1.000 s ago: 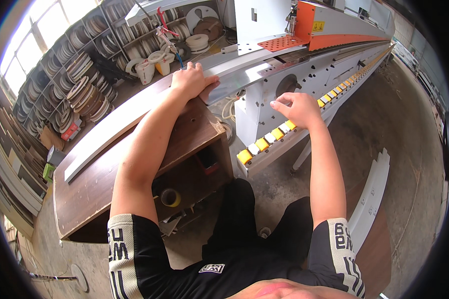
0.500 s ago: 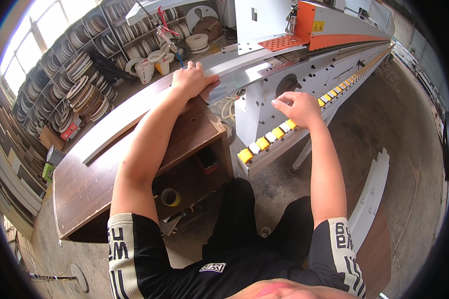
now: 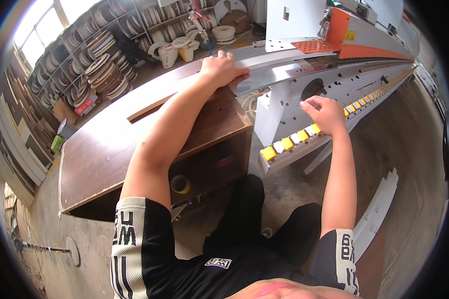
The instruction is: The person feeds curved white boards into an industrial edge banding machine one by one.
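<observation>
Two faults could arise, both grips unclear to me: left hand (image 3: 218, 70) pressing unevenly and skewing the strip (image 3: 153, 106) spanning table (image 3: 92, 167) and machine (image 3: 274, 118), or half-curled right hand (image 3: 327, 114) snagging the rollers (image 3: 303, 135).

Over there the worktop (image 3: 97, 167) is dark brown wood grain, washed white by glare, and the narrow board (image 3: 152, 108) shows a brown edge. Yellow and white rollers (image 3: 287, 143) alternate along a pale rail (image 3: 280, 162), the machine's guard (image 3: 340, 25) is bright orange, and the person's black shirt (image 3: 194, 274) has cream sleeve panels (image 3: 128, 249) with black stripes.
</observation>
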`<state>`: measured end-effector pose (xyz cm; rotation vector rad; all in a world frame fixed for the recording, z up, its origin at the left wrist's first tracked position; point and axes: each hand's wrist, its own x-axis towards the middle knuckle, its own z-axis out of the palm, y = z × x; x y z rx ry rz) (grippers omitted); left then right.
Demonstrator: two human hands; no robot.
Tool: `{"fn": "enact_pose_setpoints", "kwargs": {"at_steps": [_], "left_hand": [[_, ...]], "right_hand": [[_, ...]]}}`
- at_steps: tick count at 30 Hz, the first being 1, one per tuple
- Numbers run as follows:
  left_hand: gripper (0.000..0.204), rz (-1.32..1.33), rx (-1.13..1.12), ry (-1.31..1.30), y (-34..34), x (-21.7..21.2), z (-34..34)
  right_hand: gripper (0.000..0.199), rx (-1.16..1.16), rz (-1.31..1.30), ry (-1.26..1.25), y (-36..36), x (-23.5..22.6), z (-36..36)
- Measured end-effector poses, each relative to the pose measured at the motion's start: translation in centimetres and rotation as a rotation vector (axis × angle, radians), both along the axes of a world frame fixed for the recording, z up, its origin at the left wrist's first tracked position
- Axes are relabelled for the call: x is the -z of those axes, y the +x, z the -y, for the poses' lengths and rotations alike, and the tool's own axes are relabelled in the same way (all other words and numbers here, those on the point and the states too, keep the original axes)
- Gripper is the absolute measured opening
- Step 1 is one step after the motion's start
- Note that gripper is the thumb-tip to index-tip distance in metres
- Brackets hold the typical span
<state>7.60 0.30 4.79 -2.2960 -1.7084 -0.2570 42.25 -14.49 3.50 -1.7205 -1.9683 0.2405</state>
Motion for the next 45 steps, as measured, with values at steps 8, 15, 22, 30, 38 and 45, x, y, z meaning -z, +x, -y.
{"fn": "enact_pose_setpoints", "kwargs": {"at_steps": [8, 15, 22, 30, 38, 45], "left_hand": [[0.102, 0.014, -0.020, -0.023, -0.3, -0.1, 0.1], [0.100, 0.015, -0.021, -0.001, -0.1, -0.2, 0.3], [0.094, -0.104, 0.011, -0.019, 0.6, 0.4, -0.9], [0.081, -0.102, 0.020, 0.082, -2.9, 1.8, -2.8], [0.089, -0.090, 0.007, 0.043, -1.5, 1.5, -3.8], [0.080, -0.128, 0.001, 0.052, -4.3, 2.1, -5.7]], "right_hand": [[0.043, -0.017, -0.013, 0.031, -0.2, 0.1, 0.0], [0.025, -0.049, -0.244, 0.721, 1.8, 4.6, 2.8], [0.041, 0.602, -0.143, 0.303, 13.5, 23.7, 23.9], [0.068, 1.652, 0.073, -0.508, 22.4, 37.1, 63.4], [0.078, 1.694, -0.272, -0.702, 12.6, 40.3, 82.8], [0.070, 1.652, -0.513, -0.566, 14.4, 42.0, 84.3]]}}
